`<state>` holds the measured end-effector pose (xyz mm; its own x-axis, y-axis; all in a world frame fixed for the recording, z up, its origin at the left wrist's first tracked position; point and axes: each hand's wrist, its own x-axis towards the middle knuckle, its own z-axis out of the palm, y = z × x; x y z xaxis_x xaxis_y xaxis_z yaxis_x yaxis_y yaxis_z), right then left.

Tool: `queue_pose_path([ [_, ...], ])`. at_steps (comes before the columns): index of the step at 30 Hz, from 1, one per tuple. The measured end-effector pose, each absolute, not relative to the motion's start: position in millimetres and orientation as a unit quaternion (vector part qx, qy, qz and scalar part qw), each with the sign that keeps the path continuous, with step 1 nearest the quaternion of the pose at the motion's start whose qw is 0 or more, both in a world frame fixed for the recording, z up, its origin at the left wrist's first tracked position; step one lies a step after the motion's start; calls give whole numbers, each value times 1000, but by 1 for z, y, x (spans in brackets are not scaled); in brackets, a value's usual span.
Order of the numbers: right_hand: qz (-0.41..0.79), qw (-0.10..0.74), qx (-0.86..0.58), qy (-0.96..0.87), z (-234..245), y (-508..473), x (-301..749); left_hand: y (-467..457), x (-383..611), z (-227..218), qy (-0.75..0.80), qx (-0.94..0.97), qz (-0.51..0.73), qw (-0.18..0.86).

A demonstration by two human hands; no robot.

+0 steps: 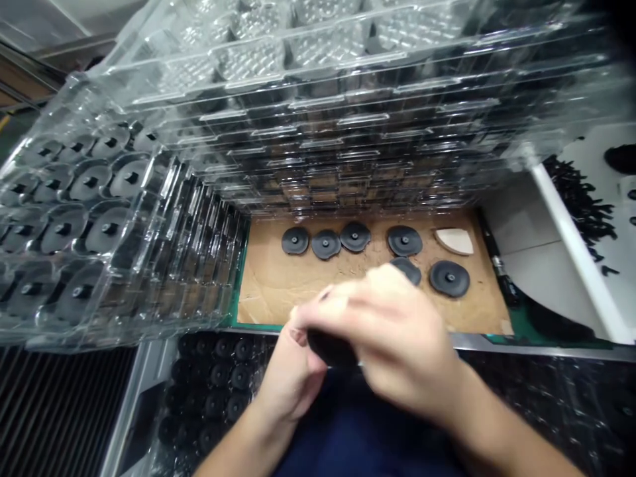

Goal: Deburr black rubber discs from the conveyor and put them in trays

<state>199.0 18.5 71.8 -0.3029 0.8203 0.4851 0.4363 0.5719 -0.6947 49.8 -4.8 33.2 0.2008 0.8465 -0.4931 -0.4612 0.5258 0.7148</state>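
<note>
My left hand [291,374] and my right hand [397,338] meet over the front edge of a brown cardboard sheet [268,285]. Between them they pinch a dark round part [330,348], mostly hidden by the blurred right-hand fingers. Both hands have their fingers curled closed around it. Several black round discs [325,244] with a raised centre lie loose on the cardboard just beyond the hands, the nearest one [450,278] to the right of my right hand.
Tall stacks of clear plastic trays [322,119] rise behind the cardboard, and another stack holding black discs [74,218] stands at the left. A white wedge-shaped piece [454,240] lies at the back right. Black small parts [579,199] lie on a white surface at right. A tray of black parts [218,377] sits below.
</note>
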Motion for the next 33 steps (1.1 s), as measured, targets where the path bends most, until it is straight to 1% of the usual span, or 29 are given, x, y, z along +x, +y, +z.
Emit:
queue_pose_path([
  [1, 237, 413, -449, -756, 62, 23, 201, -5, 48, 33, 458, 204, 454, 737],
  [3, 260, 354, -537, -721, 34, 27, 204, -4, 43, 32, 455, 177, 483, 727],
  [5, 286, 304, -569, -709, 2, 22, 204, -2, 37, 32, 457, 154, 500, 719],
  [8, 329, 289, -557, -705, -37, 3, 196, 0, 31, 32, 453, 145, 497, 726],
  [10, 342, 289, -569, -690, -42, -6, 193, 1, 28, 31, 448, 143, 493, 732],
  [11, 344, 290, -580, -679, -37, -7, 193, 2, 27, 30, 446, 144, 492, 734],
  [13, 345, 308, -602, -651, -12, -2, 193, 1, 27, 28, 446, 148, 491, 734],
  [15, 339, 360, -601, -628, 24, 5, 188, 0, 27, 27, 447, 155, 491, 731],
  [17, 320, 423, -551, -644, 58, 11, 177, -2, 27, 26, 442, 159, 483, 739],
  [18, 319, 435, -514, -667, 71, 12, 171, -3, 26, 25, 438, 158, 476, 746],
  [19, 330, 424, -484, -691, 79, 13, 166, -3, 25, 24, 434, 157, 469, 753],
  [20, 354, 395, -460, -712, 85, 13, 161, -4, 23, 23, 432, 154, 462, 759],
  [23, 426, 282, -438, -739, 85, 15, 153, -4, 18, 20, 443, 137, 469, 752],
  [24, 424, 278, -446, -738, 82, 16, 151, -4, 18, 19, 446, 134, 469, 750],
  [27, 352, 370, -470, -720, 77, 17, 149, -4, 17, 20, 432, 140, 454, 766],
  [28, 349, 387, -464, -716, 78, 15, 150, -4, 16, 20, 420, 144, 450, 775],
  [29, 366, 384, -451, -718, 79, 13, 153, -4, 15, 20, 409, 145, 449, 781],
  [30, 395, 360, -437, -723, 82, 10, 157, -4, 13, 20, 401, 145, 450, 784],
  [32, 436, 292, -444, -726, 86, 5, 168, -3, 11, 19, 392, 150, 451, 788],
  [33, 432, 267, -465, -725, 87, 2, 173, -3, 10, 19, 393, 153, 449, 787],
])
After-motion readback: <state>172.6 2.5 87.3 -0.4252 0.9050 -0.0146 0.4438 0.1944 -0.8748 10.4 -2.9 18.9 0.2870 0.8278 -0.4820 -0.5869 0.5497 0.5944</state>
